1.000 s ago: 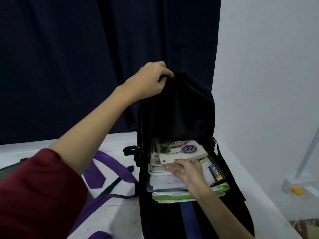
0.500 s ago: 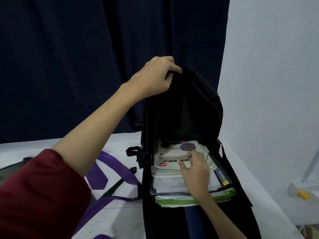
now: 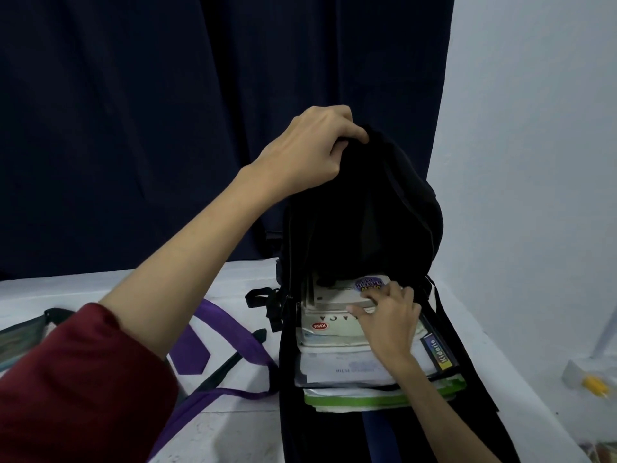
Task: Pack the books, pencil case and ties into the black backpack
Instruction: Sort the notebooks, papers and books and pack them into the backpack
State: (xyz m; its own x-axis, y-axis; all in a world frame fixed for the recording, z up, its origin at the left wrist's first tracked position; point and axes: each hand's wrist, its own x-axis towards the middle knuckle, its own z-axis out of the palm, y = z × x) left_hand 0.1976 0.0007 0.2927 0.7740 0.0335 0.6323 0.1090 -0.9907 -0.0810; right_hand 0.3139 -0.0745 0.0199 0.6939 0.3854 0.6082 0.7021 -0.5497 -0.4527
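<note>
The left hand (image 3: 310, 152) is raised above the tabletop (image 3: 233, 426) with its fingers curled tight over the top edge of the black backpack (image 3: 364, 208), thumb on the near side and the other fingers folded over the fabric, holding the flap up so the mouth stays wide. The backpack lies along the right side of the tabletop, its open end toward the dark curtain (image 3: 167, 111) at the far edge. Inside its mouth sits a stack of books (image 3: 337, 332), the lowest with a green border jutting out nearest the person, the upper ones stepped back deeper into the bag. The right hand (image 3: 389, 324) rests on this stack with its fingers slightly spread and nearly straight; the fingertips (image 3: 370, 297) press on the near edge of the top book (image 3: 354, 289), which has a purple round label and lies partly under the raised flap. Just left of the backpack, purple ties (image 3: 217, 332) lie spread on the tabletop, with a dark tie (image 3: 230, 362) across them. At the left edge, partly behind the red sleeve (image 3: 76, 389), lies a mesh pencil case (image 3: 20, 339)
</note>
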